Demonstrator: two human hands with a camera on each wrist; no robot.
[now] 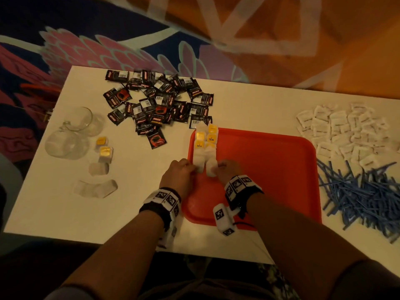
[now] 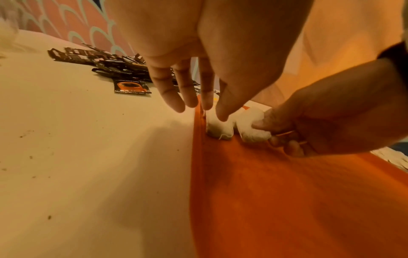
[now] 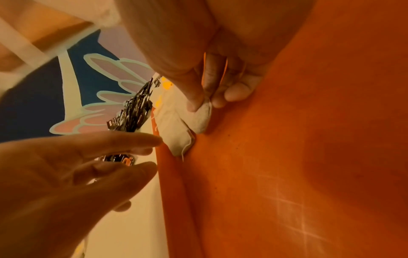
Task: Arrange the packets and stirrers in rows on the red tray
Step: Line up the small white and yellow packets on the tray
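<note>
red tray (image 1: 270,169): smooth plastic, rounded corners, raised rim, on a matte white table (image 1: 65,202). two soft white paper tea bags with yellow tags lie side by side along the tray's left rim.

right hand (image 1: 225,169): thumb and forefinger pinch the near end of the right tea bag (image 3: 202,118); remaining fingers curled against the tray floor.

left hand (image 1: 177,176): fingers straight and slightly spread, tips at the near end of the left tea bag (image 2: 218,127), just beside the rim; nothing gripped.

beyond the left hand: heap of glossy black foil packets (image 1: 158,102). right of the right hand, off the tray: white paper packets (image 1: 342,131) and thin blue stirrers (image 1: 363,195). far left: clear glass cups (image 1: 69,137).
</note>
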